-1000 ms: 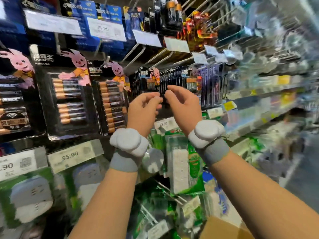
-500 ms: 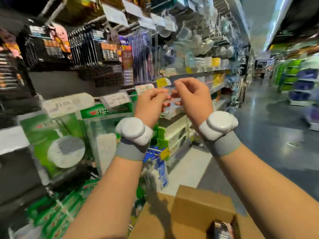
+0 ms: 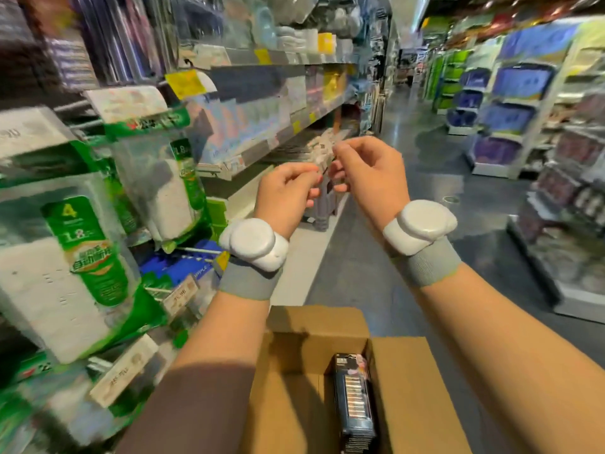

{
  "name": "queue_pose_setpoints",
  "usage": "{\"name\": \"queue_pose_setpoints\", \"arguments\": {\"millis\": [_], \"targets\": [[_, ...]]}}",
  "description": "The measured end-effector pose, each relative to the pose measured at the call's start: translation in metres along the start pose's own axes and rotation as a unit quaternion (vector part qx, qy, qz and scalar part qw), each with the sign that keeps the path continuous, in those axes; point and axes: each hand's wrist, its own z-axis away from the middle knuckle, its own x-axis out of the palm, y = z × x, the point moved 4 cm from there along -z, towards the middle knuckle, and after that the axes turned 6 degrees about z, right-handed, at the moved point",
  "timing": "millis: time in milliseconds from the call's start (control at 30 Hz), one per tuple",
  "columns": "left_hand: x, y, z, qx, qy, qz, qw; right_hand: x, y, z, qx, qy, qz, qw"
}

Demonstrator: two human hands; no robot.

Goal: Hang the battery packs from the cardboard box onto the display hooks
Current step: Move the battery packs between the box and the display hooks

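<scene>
An open cardboard box (image 3: 406, 388) sits low in front of me. A black battery pack (image 3: 355, 398) stands on edge inside it, with more packs behind it. My left hand (image 3: 284, 191) and my right hand (image 3: 370, 172) are raised side by side above the box, fingertips close together. The fingers of both hands are curled and nothing shows between them. The battery display hooks are out of view.
Green and white power strip packs (image 3: 65, 257) hang on hooks close at my left, with price tags (image 3: 178, 294) sticking out. Shelving (image 3: 262, 103) runs down the left side. A grey aisle floor (image 3: 409, 224) stretches ahead, with shelves (image 3: 523, 93) on the right.
My view has swung right and down, from the battery hooks to the aisle and the box. Both hands have come away from the hanging packs and dropped lower, empty.
</scene>
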Motion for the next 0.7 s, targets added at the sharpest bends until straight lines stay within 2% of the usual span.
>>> {"name": "queue_pose_setpoints", "arguments": {"millis": [200, 700], "targets": [[-0.002, -0.063, -0.022, -0.070, -0.028, -0.005, 0.997, 0.007, 0.050, 0.003, 0.044, 0.014, 0.027, 0.999], [-0.020, -0.252, -0.046, -0.267, -0.052, -0.023, 0.962, 0.045, 0.223, 0.046, 0.239, 0.030, 0.081, 0.967]]}}
